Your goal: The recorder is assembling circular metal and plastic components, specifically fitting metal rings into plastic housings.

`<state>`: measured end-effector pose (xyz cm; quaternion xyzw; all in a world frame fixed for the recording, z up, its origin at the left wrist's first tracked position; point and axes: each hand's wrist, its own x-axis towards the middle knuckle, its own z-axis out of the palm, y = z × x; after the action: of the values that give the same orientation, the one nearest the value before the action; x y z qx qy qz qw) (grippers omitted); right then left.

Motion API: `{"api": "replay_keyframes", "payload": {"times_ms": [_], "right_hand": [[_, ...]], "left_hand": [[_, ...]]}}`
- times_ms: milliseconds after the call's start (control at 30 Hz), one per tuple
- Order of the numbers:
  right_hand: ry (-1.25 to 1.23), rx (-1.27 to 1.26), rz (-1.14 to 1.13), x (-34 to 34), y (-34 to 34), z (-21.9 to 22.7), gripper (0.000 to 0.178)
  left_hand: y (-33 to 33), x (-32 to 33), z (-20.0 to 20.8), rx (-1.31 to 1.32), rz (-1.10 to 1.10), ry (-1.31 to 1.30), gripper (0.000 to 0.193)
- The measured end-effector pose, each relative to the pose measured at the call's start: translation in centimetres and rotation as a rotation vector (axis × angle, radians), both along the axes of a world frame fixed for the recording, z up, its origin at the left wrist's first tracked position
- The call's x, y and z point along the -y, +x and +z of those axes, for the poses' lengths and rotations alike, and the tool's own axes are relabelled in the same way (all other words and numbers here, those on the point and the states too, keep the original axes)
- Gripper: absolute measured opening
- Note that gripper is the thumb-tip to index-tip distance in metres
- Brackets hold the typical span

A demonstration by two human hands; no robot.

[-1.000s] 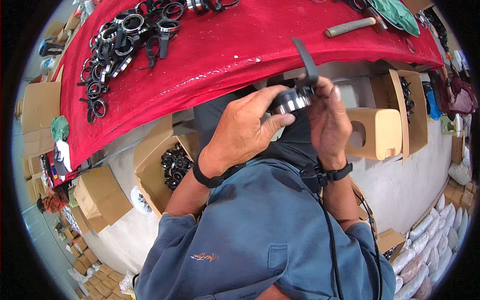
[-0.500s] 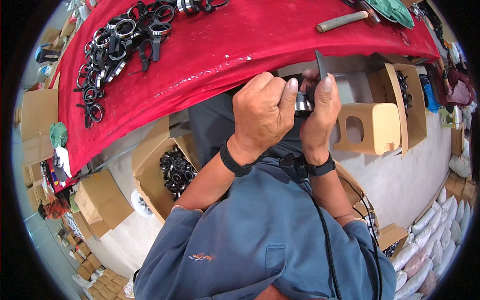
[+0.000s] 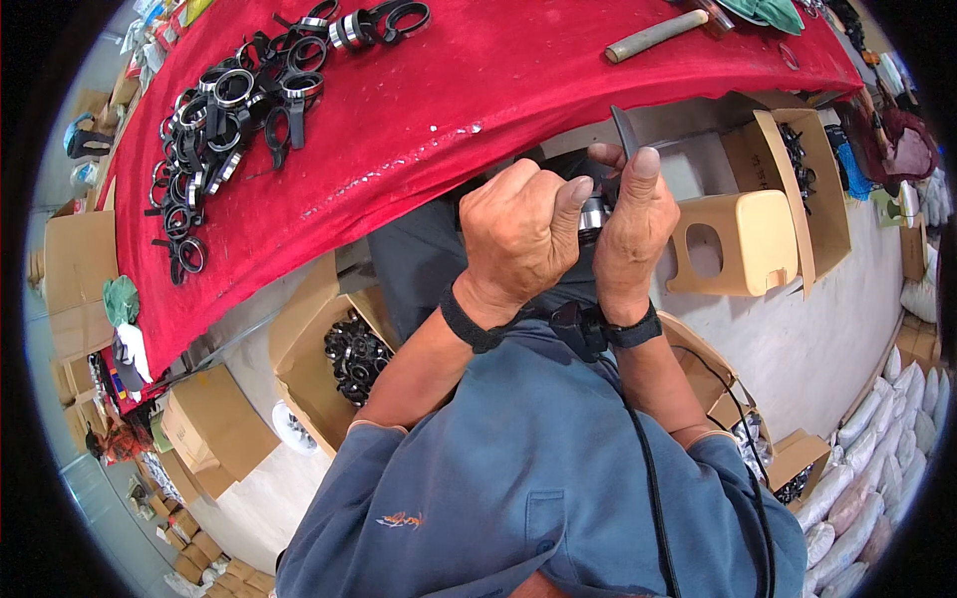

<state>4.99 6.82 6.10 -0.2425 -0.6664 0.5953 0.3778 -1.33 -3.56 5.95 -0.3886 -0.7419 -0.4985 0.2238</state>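
1. Knuckles of the left hand (image 3: 518, 224) are facing the camera at 1 o'clock; this hand is sitting curled and narrow, its thumb resting beside the ring part (image 3: 593, 215). Its fingertips are hiding from view, so I cannot tell whether it is gripping the part.
2. At 2 o'clock the right hand (image 3: 633, 224) is holding the ring part, its thumb lying along an upright black arm (image 3: 624, 131).
3. Between the hands, only a strip of silver band and that arm are showing; the hands are covering the rest.
4. On the red-covered surface (image 3: 478, 75), a heap of similar rings (image 3: 231, 90) is lying at 10 o'clock, overlapping too much for counting.
5. At 1 o'clock a hammer (image 3: 653, 38) is lying with its head running into the upper edge, which is also cutting off a green cloth (image 3: 766, 11).
6. At 8 o'clock the left forearm (image 3: 419, 374) is partly covering a cardboard box (image 3: 302, 374) of dark parts (image 3: 356, 359).
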Motion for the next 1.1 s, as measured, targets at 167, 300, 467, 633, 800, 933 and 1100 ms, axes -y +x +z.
{"api": "replay_keyframes", "payload": {"times_ms": [167,300,467,633,800,933,1100], "right_hand": [[-0.015,-0.047,-0.072,0.1,-1.3,0.0,0.059],[0.234,0.014,-0.096,-1.1,-0.6,-1.2,0.037],[0.079,-0.04,-0.147,-2.0,-1.2,-3.1,0.068],[0.103,-0.029,-0.08,-1.2,-3.0,-1.7,0.081],[-0.12,0.089,0.011,-3.3,-3.2,-2.3,0.081],[-0.261,0.072,-0.035,-3.4,-2.9,-1.2,0.082],[-0.336,0.109,-0.039,-4.0,-2.5,-0.7,0.084]], "left_hand": [[-0.2,-0.6,-0.2,0.024,0.025,0.0,0.035],[-0.3,-0.7,-0.5,-0.106,0.013,-0.062,0.015],[0.4,-1.8,-0.4,0.004,0.01,0.105,0.026],[-1.4,-1.8,-0.9,0.036,0.026,0.119,0.031],[-1.0,-1.0,-0.1,0.167,-0.039,0.022,0.032],[-0.7,0.5,-0.9,0.209,-0.156,-0.062,0.036],[0.1,1.4,-0.2,0.398,-0.317,-0.019,0.044]]}}
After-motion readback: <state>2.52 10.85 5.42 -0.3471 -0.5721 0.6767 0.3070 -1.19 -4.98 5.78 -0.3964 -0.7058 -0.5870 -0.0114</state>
